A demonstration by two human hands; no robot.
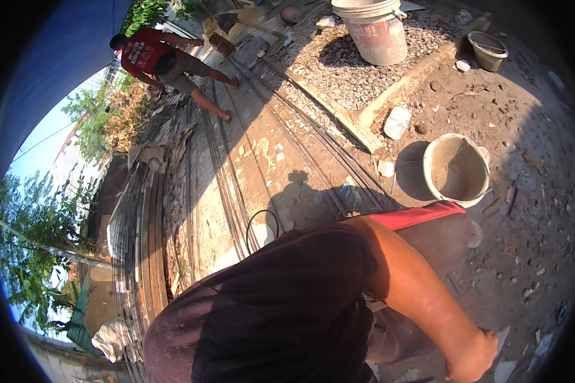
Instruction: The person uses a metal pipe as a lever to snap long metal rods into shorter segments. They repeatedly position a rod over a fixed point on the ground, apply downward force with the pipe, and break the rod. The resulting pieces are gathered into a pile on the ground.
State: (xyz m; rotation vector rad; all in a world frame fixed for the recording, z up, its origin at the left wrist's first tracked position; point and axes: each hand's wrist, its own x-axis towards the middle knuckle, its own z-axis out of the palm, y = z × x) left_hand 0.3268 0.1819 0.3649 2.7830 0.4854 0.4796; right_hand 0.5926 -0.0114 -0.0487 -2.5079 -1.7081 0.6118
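Observation:
My left arm in a dark sleeve crosses the lower middle, bent at the elbow, its forearm reaching down to the right. At the lower right my left hand (471,356) is closed in a fist, low over the dirt ground. Whatever it may hold is hidden by the fingers. My right hand is out of view. Grey and red cloth (421,220) shows just beyond my forearm. Past that stands a round mortar-stained bucket (457,169), its inside coated grey. Long thin steel bars (281,124) run along the ground away from my elbow.
A co-worker in a red shirt (145,56) bends over the bars at the upper left. Wooden planks (338,115) border gravel, where a large pale bucket (377,35) stands. A small dark bucket (489,51) sits farther right. Stacked boards (153,242) and more rods lie left.

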